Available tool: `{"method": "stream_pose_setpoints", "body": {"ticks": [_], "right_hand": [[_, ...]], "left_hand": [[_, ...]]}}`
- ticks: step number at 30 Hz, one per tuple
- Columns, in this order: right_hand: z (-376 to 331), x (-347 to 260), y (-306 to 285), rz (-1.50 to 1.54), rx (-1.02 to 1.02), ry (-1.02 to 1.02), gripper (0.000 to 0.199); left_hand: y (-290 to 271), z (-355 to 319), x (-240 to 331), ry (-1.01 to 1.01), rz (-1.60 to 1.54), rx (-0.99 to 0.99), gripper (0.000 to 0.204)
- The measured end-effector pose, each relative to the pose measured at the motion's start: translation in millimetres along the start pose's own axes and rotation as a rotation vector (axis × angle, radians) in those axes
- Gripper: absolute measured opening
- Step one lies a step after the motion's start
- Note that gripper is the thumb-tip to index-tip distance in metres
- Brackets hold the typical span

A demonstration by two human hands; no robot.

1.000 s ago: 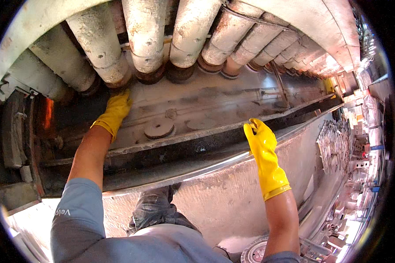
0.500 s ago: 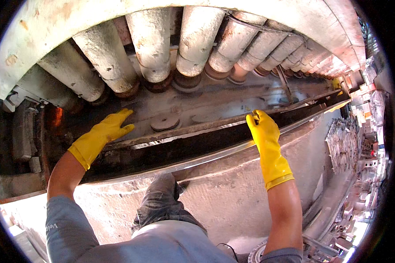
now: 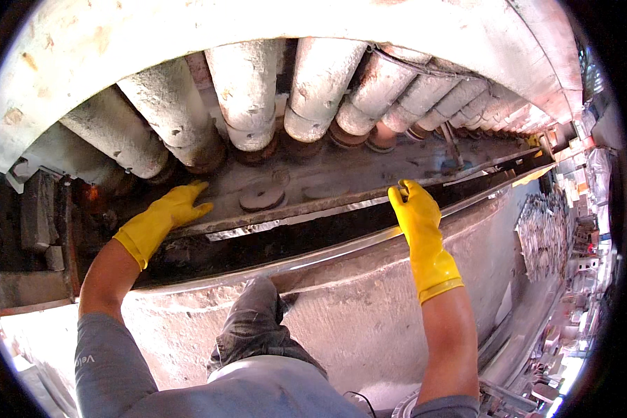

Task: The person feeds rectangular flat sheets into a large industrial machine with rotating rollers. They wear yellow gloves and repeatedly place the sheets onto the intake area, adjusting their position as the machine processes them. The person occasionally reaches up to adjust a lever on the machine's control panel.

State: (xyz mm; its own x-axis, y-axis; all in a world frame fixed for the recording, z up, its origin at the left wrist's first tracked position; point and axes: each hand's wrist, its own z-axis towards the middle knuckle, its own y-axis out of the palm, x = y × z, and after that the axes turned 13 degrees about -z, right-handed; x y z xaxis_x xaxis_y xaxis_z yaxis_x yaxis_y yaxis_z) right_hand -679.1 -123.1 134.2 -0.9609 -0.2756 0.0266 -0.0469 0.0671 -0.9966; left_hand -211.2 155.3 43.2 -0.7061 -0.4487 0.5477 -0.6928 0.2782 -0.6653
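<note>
My left hand (image 3: 166, 214), in a yellow rubber glove, reaches over the left end of a long, dusty metal ledge (image 3: 296, 202). Its fingers are stretched out and the thumb stands apart. A flat round disc with a hole in its middle (image 3: 261, 196) lies on the ledge to the right of that hand. At the ledge's front edge is my right hand (image 3: 419, 212), gloved the same way. Its fingers are curled toward the thumb; whatever lies between them, if anything, is hidden.
A row of thick, pale cylinders (image 3: 242, 90) stands behind the ledge, under a broad curved rim (image 3: 258, 19). A dark trough (image 3: 285, 237) with a shiny metal rail (image 3: 313, 256) runs along the front. Stacked flat pieces (image 3: 542, 233) stand at the right. An orange glow (image 3: 93, 191) shows far left.
The cylinders and the rim sit slightly lower in the picture. Both hands keep nearly the same place and pose, and the disc remains on the ledge.
</note>
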Motion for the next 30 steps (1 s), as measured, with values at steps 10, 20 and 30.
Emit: {"method": "stream_pose_setpoints", "body": {"ticks": [10, 20, 30], "right_hand": [[8.5, -10.1, 0.7, 0.002, -0.007, -0.001, 0.057], [-42.8, 25.0, 8.6, 0.003, 0.054, -0.018, 0.055], [-82.5, 56.7, 18.0, 0.145, 0.066, -0.018, 0.051]], "left_hand": [[14.6, 36.1, -1.2, -0.057, 0.084, -0.042, 0.094], [59.3, 73.5, 7.8, -0.121, 0.195, 0.354, 0.084], [72.2, 79.0, 29.5, -0.245, 0.145, 0.345, 0.065]]}}
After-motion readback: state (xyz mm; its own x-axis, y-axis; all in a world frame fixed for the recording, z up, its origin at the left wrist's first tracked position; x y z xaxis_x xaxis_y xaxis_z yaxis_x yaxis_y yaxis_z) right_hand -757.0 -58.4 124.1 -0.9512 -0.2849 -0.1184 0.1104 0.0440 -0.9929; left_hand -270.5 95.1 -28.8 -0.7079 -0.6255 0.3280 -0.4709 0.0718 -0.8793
